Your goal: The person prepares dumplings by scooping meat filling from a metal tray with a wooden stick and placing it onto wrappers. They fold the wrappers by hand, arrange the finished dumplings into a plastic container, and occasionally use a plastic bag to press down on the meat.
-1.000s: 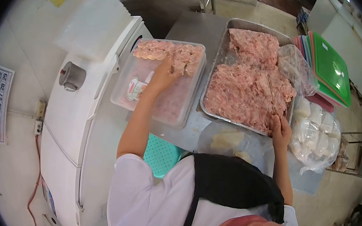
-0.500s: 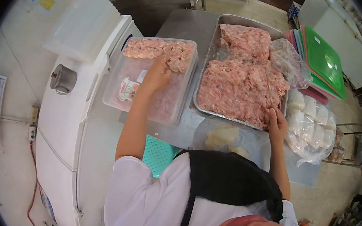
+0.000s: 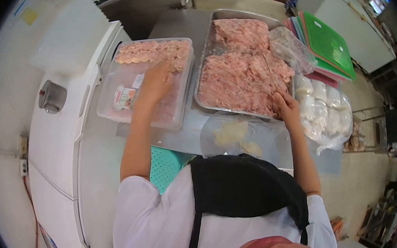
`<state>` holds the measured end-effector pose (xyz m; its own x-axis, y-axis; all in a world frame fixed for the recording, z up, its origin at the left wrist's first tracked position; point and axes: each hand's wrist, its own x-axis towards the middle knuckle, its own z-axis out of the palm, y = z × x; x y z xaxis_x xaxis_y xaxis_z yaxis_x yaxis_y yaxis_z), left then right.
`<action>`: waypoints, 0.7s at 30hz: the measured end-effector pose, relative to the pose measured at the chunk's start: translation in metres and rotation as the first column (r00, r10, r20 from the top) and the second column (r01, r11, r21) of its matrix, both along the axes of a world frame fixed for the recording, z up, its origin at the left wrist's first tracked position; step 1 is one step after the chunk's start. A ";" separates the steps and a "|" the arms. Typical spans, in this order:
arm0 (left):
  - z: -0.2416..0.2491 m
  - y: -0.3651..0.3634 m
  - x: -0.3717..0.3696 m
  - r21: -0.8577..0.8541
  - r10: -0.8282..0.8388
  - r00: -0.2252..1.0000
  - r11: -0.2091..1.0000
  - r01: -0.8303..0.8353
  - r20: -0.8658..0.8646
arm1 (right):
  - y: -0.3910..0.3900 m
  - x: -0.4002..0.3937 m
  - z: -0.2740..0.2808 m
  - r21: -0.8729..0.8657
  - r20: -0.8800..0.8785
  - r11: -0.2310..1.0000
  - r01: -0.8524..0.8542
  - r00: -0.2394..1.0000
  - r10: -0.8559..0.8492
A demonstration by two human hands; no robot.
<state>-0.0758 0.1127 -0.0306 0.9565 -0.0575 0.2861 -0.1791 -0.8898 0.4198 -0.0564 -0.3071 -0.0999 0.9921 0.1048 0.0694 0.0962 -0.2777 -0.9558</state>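
Observation:
My left hand (image 3: 156, 82) is over the clear plastic container (image 3: 108, 97), its fingers pressed together at the lower edge of the rows of shaped meat pieces (image 3: 140, 53). What those fingers hold, if anything, is hidden. My right hand (image 3: 287, 107) is at the near right corner of the metal tray (image 3: 228, 108), closed round the end of a thin tool (image 3: 269, 70) that lies against the minced meat (image 3: 240, 81). The minced meat fills most of the tray. A label (image 3: 124, 97) shows on the container.
Clear bags with white contents (image 3: 325, 106) lie right of the tray. Behind them are stacked green and coloured lids (image 3: 328, 42). A plastic sheet with pale pieces (image 3: 231, 135) lies before the tray. A white freezer (image 3: 48, 144) with a metal pot (image 3: 52, 96) stands at left.
The whole view has shifted, so the tray and container appear farther left and higher. My left hand is still at the meat rows, and my right hand is still at the tray corner.

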 end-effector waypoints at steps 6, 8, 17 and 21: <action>0.005 -0.083 -0.051 -0.093 -0.258 0.933 0.953 0.289 0.253 | -0.036 0.017 0.053 -0.510 0.229 0.860 -0.029 0.959 0.168; -0.022 -0.114 -0.061 -0.191 -0.448 0.881 0.861 0.470 0.149 | -0.043 0.030 0.058 -0.583 0.289 0.812 0.042 0.944 0.158; -0.107 -0.141 -0.069 -0.196 -0.660 0.742 0.749 0.633 -0.122 | -0.011 0.053 0.049 -0.736 0.427 0.630 0.246 0.892 0.150; -0.116 -0.135 -0.065 -0.188 -0.651 0.754 0.754 0.630 -0.085 | 0.002 0.048 0.028 -0.826 0.361 0.539 0.166 0.890 0.279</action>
